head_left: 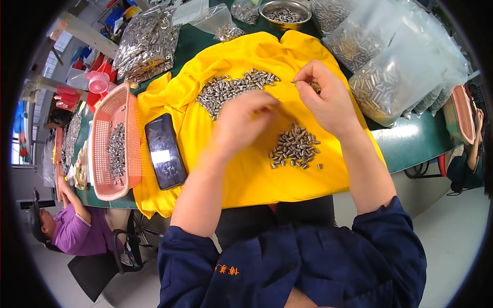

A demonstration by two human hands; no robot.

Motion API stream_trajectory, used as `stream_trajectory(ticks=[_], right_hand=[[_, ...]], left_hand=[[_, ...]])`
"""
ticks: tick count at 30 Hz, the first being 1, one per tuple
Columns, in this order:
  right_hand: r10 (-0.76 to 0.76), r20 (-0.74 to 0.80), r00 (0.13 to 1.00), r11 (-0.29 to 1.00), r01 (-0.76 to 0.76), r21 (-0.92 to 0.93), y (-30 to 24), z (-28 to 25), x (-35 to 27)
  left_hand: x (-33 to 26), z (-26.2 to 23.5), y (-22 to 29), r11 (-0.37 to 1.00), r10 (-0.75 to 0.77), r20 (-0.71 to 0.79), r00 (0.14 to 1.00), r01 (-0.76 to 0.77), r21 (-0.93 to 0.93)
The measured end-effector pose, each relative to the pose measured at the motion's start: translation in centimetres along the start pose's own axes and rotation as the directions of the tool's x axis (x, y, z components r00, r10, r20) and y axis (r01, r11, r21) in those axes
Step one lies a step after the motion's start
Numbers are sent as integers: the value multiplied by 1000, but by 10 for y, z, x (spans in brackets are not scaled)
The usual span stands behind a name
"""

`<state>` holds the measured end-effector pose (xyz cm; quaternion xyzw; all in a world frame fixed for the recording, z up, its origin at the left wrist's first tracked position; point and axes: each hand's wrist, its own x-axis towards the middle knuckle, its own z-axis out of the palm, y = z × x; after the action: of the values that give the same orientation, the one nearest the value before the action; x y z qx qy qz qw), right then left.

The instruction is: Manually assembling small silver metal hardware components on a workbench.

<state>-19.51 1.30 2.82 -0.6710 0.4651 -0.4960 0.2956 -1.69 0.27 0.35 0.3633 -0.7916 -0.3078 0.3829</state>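
A yellow cloth [246, 185] lies over the table with two heaps of small silver metal pins on it. The larger heap of metal pins [221, 92] is at the far left. A smaller pile of metal pins [297, 146] sits nearer me, toward the right. Smeared by motion, my left hand [244, 123] is over the cloth at the near edge of the larger heap, and its fingers cannot be made out clearly. My right hand [323, 97] is closed beyond the smaller pile, thumb and forefinger pinched around a small metal pin, with more small pieces showing against its palm.
A phone [166, 151] and a pink basket [133, 154] holding metal parts are on the left. Bags of parts [146, 41] stand at the far left, more bags [382, 82] at the right. A metal bowl [303, 25] sits behind. A person in purple [77, 228] works at left.
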Motion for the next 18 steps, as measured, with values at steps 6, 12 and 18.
stream_trajectory(ticks=[6, 12, 18], right_hand=[[49, 32, 998, 998, -48, -31, -5, 1, -1], [-18, 31, 999, 997, 20, -69, -5, 3, -1], [41, 43, 998, 996, -38, -76, -6, 3, -2]], left_hand=[[16, -32, -20, 909, -145, 50, 988, 113, 402], [24, -22, -20, 689, -211, 154, 965, 35, 724], [31, -17, -14, 675, -320, 136, 937, 125, 727]])
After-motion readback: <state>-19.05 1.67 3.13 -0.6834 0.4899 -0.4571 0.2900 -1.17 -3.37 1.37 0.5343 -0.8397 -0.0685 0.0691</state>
